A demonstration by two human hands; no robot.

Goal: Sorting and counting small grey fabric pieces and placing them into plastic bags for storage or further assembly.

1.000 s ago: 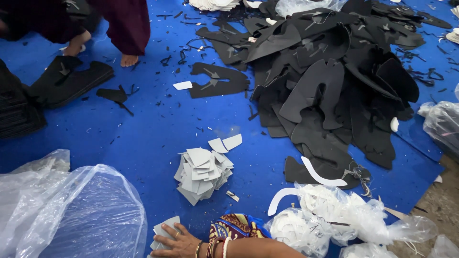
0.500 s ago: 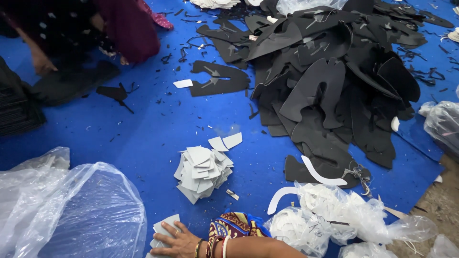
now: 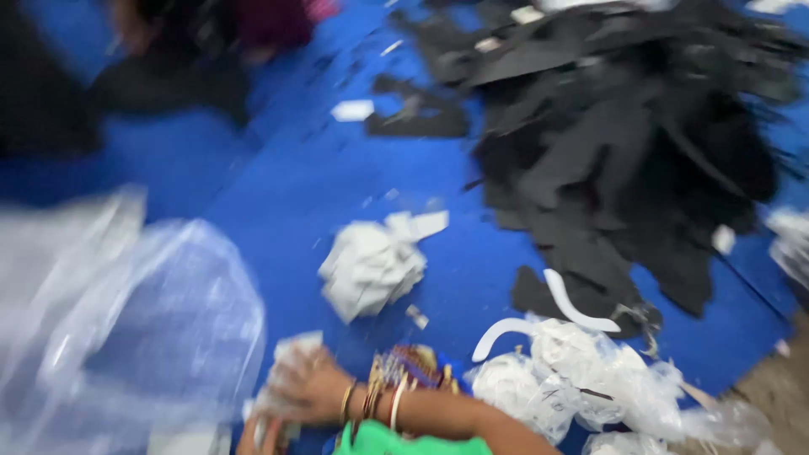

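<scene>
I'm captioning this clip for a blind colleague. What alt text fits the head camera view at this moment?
Blurred view down onto a blue floor mat: a bangled hand presses on a small stack of white cut pieces at the bottom edge. A heap of white pieces lies just beyond, a large pile of black cut shapes at upper right, clear plastic bags at left.

Blue sheet over the floor where I sit.

The blue floor covering [image 3: 278, 211] spreads across nearly everything I see, blurred and evenly lit. At the lower right corner it ends, and a strip of bare brownish ground [image 3: 771, 392] shows beside it. No walls or windows visible.
</scene>
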